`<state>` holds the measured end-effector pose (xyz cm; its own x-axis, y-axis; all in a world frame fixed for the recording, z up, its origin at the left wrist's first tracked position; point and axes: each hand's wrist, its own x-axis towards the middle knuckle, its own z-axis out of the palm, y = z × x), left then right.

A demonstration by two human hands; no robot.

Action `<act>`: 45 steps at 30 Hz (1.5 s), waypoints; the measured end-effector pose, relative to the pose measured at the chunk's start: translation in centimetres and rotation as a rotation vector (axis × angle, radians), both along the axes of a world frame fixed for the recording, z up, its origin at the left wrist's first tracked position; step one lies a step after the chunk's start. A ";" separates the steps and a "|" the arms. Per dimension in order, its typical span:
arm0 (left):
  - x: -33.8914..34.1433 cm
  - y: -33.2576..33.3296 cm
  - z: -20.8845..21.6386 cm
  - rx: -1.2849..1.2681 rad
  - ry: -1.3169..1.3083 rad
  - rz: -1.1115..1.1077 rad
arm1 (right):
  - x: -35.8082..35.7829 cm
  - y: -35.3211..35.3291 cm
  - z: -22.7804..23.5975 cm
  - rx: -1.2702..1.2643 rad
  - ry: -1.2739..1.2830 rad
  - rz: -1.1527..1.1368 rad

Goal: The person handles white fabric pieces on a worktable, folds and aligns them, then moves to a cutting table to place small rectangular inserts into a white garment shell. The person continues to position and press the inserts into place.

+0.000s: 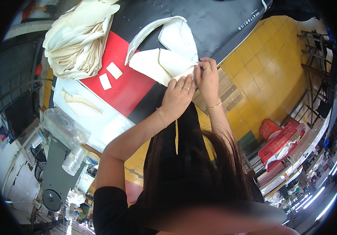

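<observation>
A cream-white cloth piece (pixel 149 64) with curved edges and a fold across it lies at the near edge of the table. My left hand (pixel 177 96) has its fingers pressed together over the near edge of this cloth. Just to its right, my right hand (pixel 207 80) pinches the cloth's right corner between thumb and fingers. The fingertips hide part of the edge they hold. Beyond it, a curved white panel (pixel 180 33) and a long curved strip arch over the black table covering (pixel 219 23).
At the left, a tall pile of cream cloth pieces (pixel 78 43) stands beside a red sheet (pixel 127 84) bearing two small white rectangles (pixel 105 81). A sewing machine (pixel 55 166) with a thread cone (pixel 73 161) is at lower left. Red baskets (pixel 276 147) stand at right.
</observation>
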<state>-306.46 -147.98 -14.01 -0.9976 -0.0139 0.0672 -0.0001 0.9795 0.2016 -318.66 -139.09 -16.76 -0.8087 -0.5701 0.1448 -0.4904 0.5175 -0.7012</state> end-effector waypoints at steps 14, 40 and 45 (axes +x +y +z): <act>0.2 -0.1 -0.8 0.120 -0.062 0.031 | -0.1 0.3 -0.8 -0.179 -0.361 -0.375; -0.3 0.0 -0.6 0.017 -0.016 0.028 | -1.2 -3.2 -2.2 -0.174 0.107 -0.138; -0.4 0.0 -0.1 0.101 -0.045 0.060 | -1.0 -3.7 -2.2 -0.163 0.102 -0.167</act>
